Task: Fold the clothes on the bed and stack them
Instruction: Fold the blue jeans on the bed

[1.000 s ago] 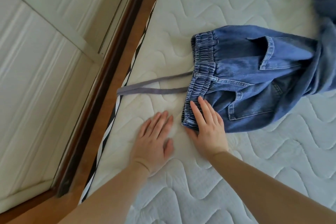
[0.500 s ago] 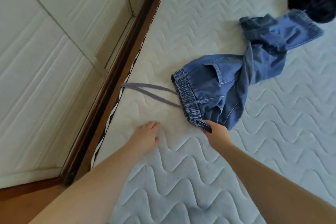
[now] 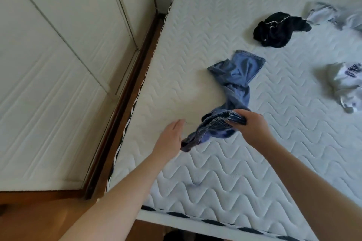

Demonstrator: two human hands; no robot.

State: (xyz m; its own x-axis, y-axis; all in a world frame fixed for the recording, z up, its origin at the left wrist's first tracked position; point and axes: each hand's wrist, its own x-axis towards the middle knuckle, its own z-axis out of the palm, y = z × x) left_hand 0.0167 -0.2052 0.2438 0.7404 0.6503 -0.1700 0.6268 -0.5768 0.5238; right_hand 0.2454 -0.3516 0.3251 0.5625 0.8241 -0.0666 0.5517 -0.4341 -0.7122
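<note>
The jeans (image 3: 235,84) trail from the centre toward 12 o'clock, waistband bunched in the right hand (image 3: 248,125), fingers clamped on it; the left hand (image 3: 170,139), fingers straight and together, touches its hanging end. Lifted by one corner, the twisted legs may tangle. The quilted mattress (image 3: 215,172) fills the view; panelled doors (image 3: 49,84) stand at 9 o'clock.

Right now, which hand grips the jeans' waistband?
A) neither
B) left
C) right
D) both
C: the right hand curls round the bunched waistband of the jeans, while the left hand is open with straight fingers beside the hanging cloth.
</note>
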